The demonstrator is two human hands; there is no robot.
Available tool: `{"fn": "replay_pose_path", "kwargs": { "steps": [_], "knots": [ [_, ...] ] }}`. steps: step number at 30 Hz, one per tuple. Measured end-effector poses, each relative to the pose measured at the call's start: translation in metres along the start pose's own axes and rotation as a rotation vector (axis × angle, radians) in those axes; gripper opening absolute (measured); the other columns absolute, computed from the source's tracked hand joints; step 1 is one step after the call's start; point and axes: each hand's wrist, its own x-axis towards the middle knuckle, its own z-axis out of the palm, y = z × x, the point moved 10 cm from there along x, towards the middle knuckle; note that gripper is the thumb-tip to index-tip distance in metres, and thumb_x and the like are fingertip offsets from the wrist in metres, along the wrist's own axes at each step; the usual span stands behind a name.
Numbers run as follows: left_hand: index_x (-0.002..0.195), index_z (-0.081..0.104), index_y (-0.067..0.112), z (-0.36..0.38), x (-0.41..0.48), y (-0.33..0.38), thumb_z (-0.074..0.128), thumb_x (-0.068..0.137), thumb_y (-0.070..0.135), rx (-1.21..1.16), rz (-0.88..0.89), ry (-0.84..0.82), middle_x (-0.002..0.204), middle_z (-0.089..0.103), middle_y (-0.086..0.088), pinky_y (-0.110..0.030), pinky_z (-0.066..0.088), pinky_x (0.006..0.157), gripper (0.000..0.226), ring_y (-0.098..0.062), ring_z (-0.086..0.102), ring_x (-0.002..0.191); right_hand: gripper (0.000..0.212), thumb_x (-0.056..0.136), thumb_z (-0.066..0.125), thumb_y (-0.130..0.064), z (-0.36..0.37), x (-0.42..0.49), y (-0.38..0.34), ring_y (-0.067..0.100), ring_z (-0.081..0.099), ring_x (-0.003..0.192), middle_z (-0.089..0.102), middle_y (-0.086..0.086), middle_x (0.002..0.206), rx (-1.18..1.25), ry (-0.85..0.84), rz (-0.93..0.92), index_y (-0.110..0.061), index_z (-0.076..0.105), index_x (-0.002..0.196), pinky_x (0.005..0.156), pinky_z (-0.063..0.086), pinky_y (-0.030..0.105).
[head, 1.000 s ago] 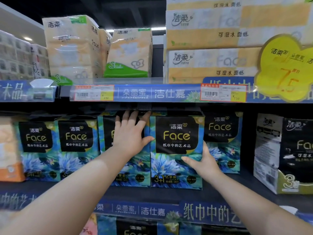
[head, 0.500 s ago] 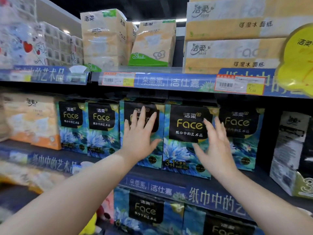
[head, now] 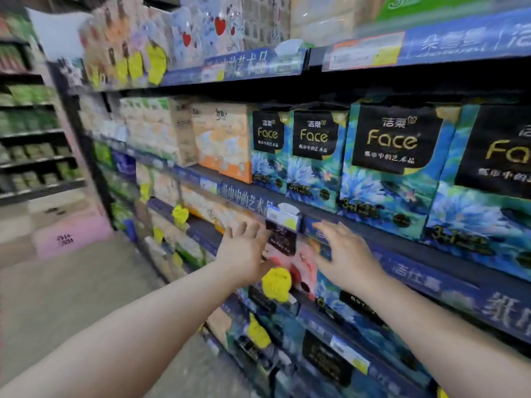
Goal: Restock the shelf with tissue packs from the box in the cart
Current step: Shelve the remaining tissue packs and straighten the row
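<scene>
My left hand (head: pixel 244 254) and my right hand (head: pixel 344 254) are both raised in front of the shelving, palms toward it and backs toward me. On each hand the fingers are straight and spread wide, and neither hand holds anything.

My left fingers (head: pixel 244 228) point up toward a small price-tag holder (head: pixel 283 218) clipped to the front rail. The picture is too blurred for me to tell whether they touch it. My right fingers (head: pixel 330 226) reach over the blue rail just right of that holder, and I cannot tell whether they touch it either. A yellow tag (head: pixel 276 284) hangs between my wrists, lower down.

The tissue packs (head: pixel 393 156) are blue ones with a black "Face" label. They stand upright in a row on the shelf (head: pixel 402 244) just above my hands, side against side. My hands are below them and not on them. An orange pack (head: pixel 224 142) stands at the left end of the row, against the first blue one.

Far to my left, a pink box (head: pixel 69 237) sits on the floor (head: pixel 71 297) of the aisle.
</scene>
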Motion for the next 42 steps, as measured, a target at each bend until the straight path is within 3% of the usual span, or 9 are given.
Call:
{"fn": "replay_pose_path", "kwargs": {
  "steps": [8,15,18,20,23,26,31,34,42],
  "knots": [
    [0.147,0.023,0.024,0.072,-0.069,-0.180,0.044,0.086,0.061,-0.017,-0.262,-0.131,0.156,0.023,-0.005,-0.050,0.020,0.115,0.074,-0.029,0.018,0.145,0.062,0.094,0.046,-0.043,0.105,0.053,-0.120,0.023,0.012,0.148,0.020,-0.004,0.158,-0.057,-0.173,-0.107,-0.029,0.021,0.149,0.119,0.015,0.047],
    [0.149,0.019,0.024,0.120,-0.149,-0.348,0.047,0.088,0.055,-0.032,-0.410,-0.236,0.157,0.020,-0.005,-0.050,0.017,0.116,0.074,-0.028,0.014,0.146,0.053,0.093,0.050,-0.036,0.222,0.104,-0.278,0.028,0.036,0.136,0.040,0.003,0.147,-0.096,-0.324,-0.219,-0.027,0.032,0.142,0.105,0.035,0.048],
    [0.150,0.017,0.023,0.142,-0.185,-0.415,0.046,0.088,0.055,-0.054,-0.496,-0.289,0.158,0.017,-0.005,-0.048,0.017,0.117,0.075,-0.028,0.012,0.146,0.058,0.093,0.051,-0.035,0.267,0.115,-0.331,0.024,0.048,0.125,0.040,0.000,0.147,-0.051,-0.401,-0.251,-0.028,0.028,0.146,0.092,0.048,0.041],
    [0.149,0.018,0.023,0.159,-0.205,-0.448,0.045,0.088,0.057,-0.092,-0.560,-0.320,0.158,0.017,-0.005,-0.047,0.017,0.117,0.075,-0.028,0.013,0.146,0.062,0.091,0.051,-0.033,0.294,0.118,-0.356,0.026,0.045,0.129,0.037,0.002,0.149,-0.043,-0.472,-0.254,-0.028,0.025,0.148,0.092,0.050,0.042],
    [0.150,0.017,0.023,0.183,-0.226,-0.482,0.044,0.088,0.058,-0.145,-0.626,-0.353,0.158,0.017,-0.003,-0.047,0.015,0.118,0.076,-0.026,0.014,0.146,0.061,0.089,0.053,-0.035,0.326,0.129,-0.381,0.028,0.043,0.129,0.045,0.002,0.142,-0.084,-0.512,-0.268,-0.027,0.030,0.145,0.100,0.044,0.048],
    [0.150,0.017,0.024,0.203,-0.234,-0.509,0.045,0.087,0.058,-0.180,-0.674,-0.369,0.159,0.016,-0.002,-0.046,0.015,0.117,0.077,-0.025,0.013,0.146,0.060,0.089,0.055,-0.034,0.357,0.143,-0.401,0.026,0.049,0.122,0.055,0.001,0.131,-0.097,-0.554,-0.288,-0.026,0.033,0.144,0.092,0.047,0.041],
    [0.148,0.021,0.024,0.228,-0.220,-0.553,0.045,0.087,0.060,-0.169,-0.687,-0.396,0.157,0.020,-0.002,-0.046,0.021,0.116,0.074,-0.026,0.019,0.144,0.062,0.091,0.053,-0.034,0.407,0.177,-0.423,0.026,0.046,0.128,0.043,0.003,0.146,-0.111,-0.603,-0.282,-0.025,0.029,0.147,0.101,0.040,0.038],
    [0.147,0.023,0.023,0.246,-0.195,-0.585,0.046,0.086,0.059,-0.149,-0.686,-0.409,0.155,0.024,-0.002,-0.044,0.023,0.113,0.074,-0.025,0.023,0.142,0.061,0.089,0.053,-0.037,0.442,0.208,-0.429,0.027,0.050,0.124,0.045,0.004,0.144,-0.118,-0.638,-0.277,-0.027,0.030,0.145,0.107,0.037,0.046],
    [0.148,0.020,0.023,0.315,-0.101,-0.668,0.045,0.087,0.059,-0.095,-0.623,-0.583,0.155,0.025,-0.002,-0.043,0.024,0.113,0.075,-0.026,0.021,0.143,0.053,0.090,0.053,-0.037,0.543,0.315,-0.431,0.029,0.045,0.128,0.049,0.006,0.138,-0.052,-0.779,-0.188,-0.023,0.038,0.138,0.103,0.038,0.043]
  ]
}}
